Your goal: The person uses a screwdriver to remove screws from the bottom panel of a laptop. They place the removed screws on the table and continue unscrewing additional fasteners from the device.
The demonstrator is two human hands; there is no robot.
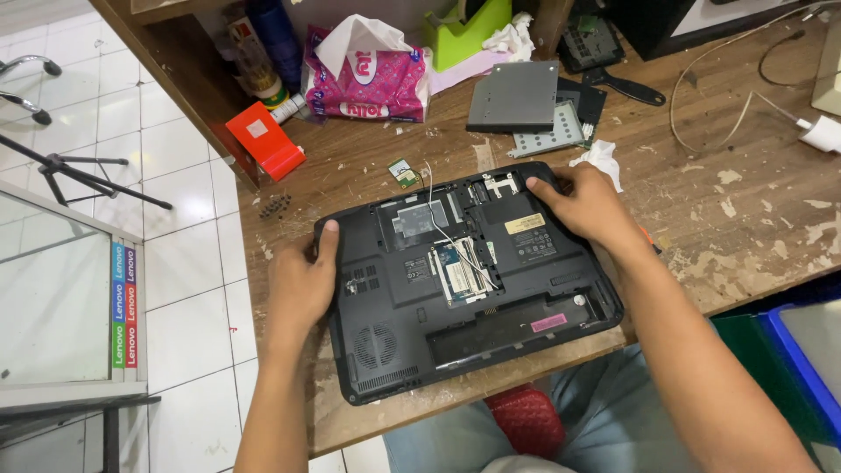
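Looking down, you see the worn wooden worktable (753,219) with chipped paint, and on it the black laptop (464,280) turned upside down, covers off, green boards and thin white wires open in its middle. Your left hand (298,285) grips the left edge of the laptop, thumb on top, fingers closed around the side. Your right hand (587,206) presses on its far right corner, fingers bent over the rim. Behind the laptop lie the grey flat metal drive (512,96), the pink plastic tissue pack (368,74) and the lime green tape dispenser (464,31). Far left of the laptop sits the red plastic box (265,140). Just behind it lies a small green circuit card (403,172).
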